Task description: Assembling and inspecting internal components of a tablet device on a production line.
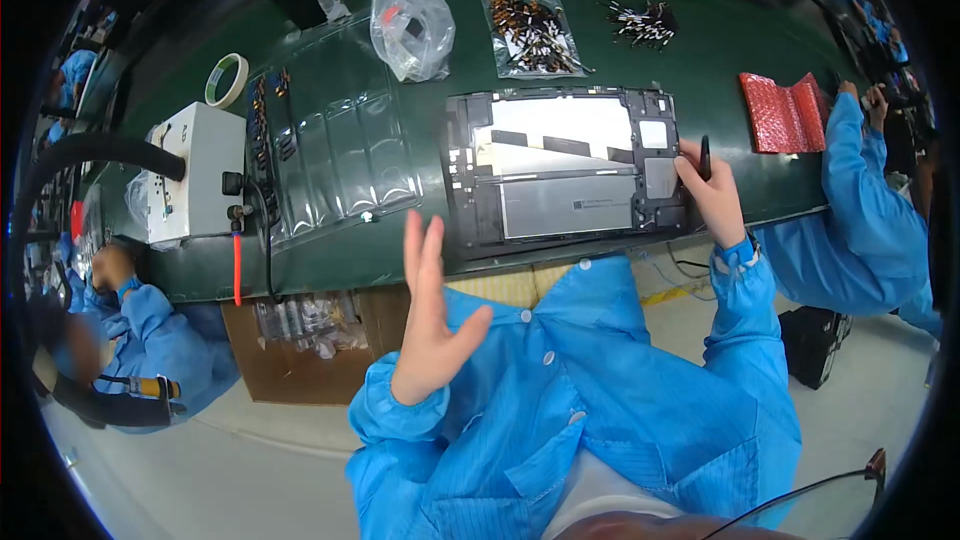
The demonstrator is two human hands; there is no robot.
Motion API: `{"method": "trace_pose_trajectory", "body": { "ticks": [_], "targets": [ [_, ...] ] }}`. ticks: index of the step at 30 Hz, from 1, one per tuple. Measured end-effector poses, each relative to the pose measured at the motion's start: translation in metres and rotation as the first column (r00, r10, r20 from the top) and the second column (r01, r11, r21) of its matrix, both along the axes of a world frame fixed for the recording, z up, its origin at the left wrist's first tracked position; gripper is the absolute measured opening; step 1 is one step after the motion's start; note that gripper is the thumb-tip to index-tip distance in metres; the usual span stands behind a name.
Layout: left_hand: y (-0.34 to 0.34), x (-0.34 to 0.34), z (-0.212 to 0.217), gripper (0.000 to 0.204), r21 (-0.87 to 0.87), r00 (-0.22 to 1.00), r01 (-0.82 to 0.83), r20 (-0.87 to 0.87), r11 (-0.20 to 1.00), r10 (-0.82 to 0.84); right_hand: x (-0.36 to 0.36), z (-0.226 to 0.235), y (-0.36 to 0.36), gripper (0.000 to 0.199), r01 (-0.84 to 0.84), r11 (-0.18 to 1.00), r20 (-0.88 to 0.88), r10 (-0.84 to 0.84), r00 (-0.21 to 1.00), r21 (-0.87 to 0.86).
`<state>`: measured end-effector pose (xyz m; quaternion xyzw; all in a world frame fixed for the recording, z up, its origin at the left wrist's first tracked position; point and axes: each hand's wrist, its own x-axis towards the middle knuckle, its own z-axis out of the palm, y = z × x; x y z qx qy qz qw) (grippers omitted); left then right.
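Observation:
An opened tablet (462, 190) lies on the green table in front of me. It shows a black frame, a grey battery panel (565, 208) and a white sheet (570, 115) across its far half. My right hand (712, 202) is at the tablet's right edge, fingers curled round a slim black pen-shaped tool (705, 152) that points up. Its fingertips meet the tablet's rim; whether they grip it I cannot tell. My left hand (432, 330) is raised before the near left corner, fingers stretched out, holding nothing.
Left of the tablet lies a clear plastic tray (350, 155) with small dark parts; a white box (195, 175) with hoses and a tape roll (227, 80) are beyond. Farther back are bagged parts (530, 35) and loose parts (643, 24). Red bubble wrap (785, 115) and co-workers flank me.

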<state>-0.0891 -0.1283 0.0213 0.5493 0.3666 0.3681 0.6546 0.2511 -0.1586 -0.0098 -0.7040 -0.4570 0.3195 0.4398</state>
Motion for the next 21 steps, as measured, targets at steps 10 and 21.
{"method": "trace_pose_trajectory", "body": {
  "ticks": [10,21],
  "targets": [
    [0.158,0.037,0.002,0.024,0.863,0.746,0.186,-0.436,0.470,0.503,-0.055,0.103,0.053,0.041,-0.340,0.826,0.187,0.285,0.940,0.451],
    [0.183,0.058,-0.060,0.047,0.751,0.463,0.401,-0.660,0.524,0.592,-0.147,0.018,0.238,0.020,-0.371,0.887,0.035,0.376,0.926,0.276]
  ]
}}
